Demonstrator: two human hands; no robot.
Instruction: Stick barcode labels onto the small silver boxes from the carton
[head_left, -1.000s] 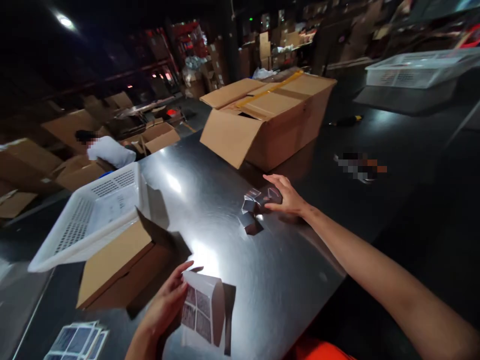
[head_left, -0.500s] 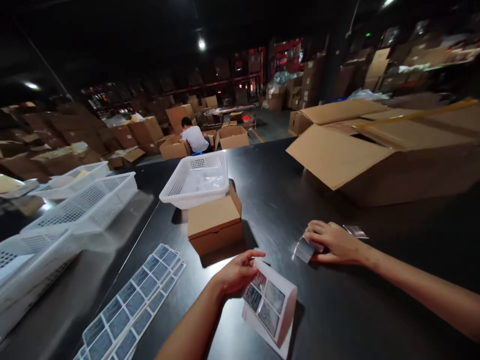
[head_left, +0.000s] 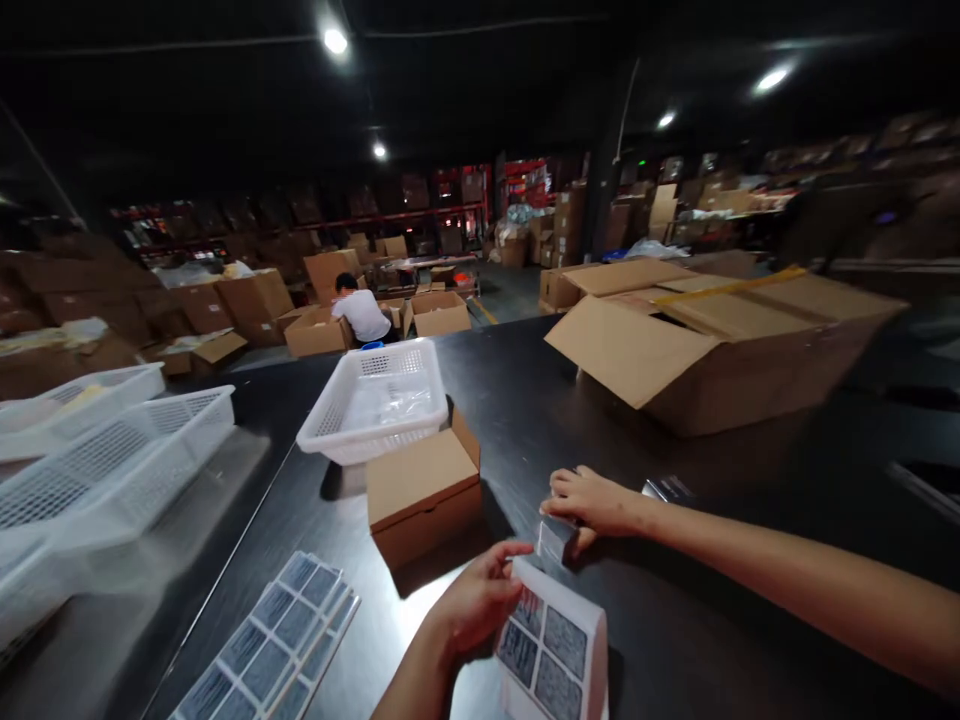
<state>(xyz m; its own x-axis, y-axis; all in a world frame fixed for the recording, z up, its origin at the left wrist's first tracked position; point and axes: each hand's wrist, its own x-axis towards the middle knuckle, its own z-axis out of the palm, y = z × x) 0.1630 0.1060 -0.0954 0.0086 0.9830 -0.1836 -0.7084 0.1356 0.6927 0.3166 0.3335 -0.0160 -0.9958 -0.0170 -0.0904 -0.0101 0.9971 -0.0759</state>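
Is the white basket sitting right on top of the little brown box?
Touching. The head view shows the white basket with its near edge resting on the back of the small brown box, overlapping its top with no gap showing.

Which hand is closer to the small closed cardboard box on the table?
Left. The left hand sits just beside the small box, holding a label sheet; the right hand is farther right.

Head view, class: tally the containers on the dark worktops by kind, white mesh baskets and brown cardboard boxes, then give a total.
White perforated plastic baskets: 3
Brown cardboard boxes: 2
Total: 5
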